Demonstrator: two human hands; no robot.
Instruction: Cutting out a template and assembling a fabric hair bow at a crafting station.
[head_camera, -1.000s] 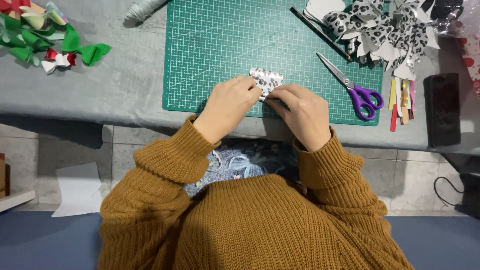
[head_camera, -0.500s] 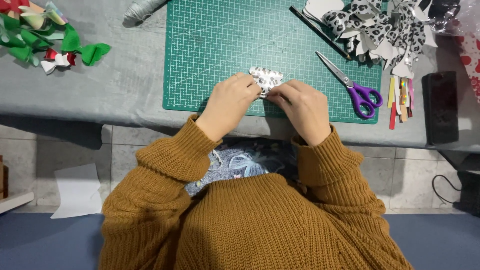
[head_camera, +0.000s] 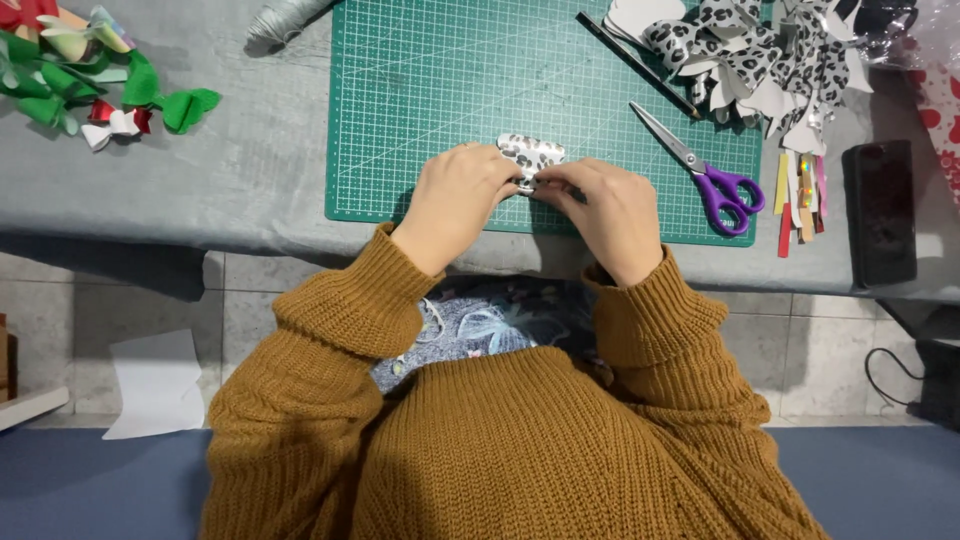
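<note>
Both hands, the left hand (head_camera: 455, 200) and right hand (head_camera: 605, 215), pinch a small leopard-print bow (head_camera: 531, 155) near the green cutting mat's (head_camera: 450, 90) near edge. Purple scissors (head_camera: 705, 170) lie just right; far mat is bare.

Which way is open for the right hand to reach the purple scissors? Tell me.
Probably yes: the scissors lie uncovered on the cutting mat beside the right hand, but both hands hold the leopard-print bow piece.

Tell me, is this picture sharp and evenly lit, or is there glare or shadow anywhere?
Head view: sharp and evenly lit; the hands cast only a soft shadow on the green cutting mat; slight glare on the shiny strips beside the purple-handled scissors; the floor below is dimmer.
</note>
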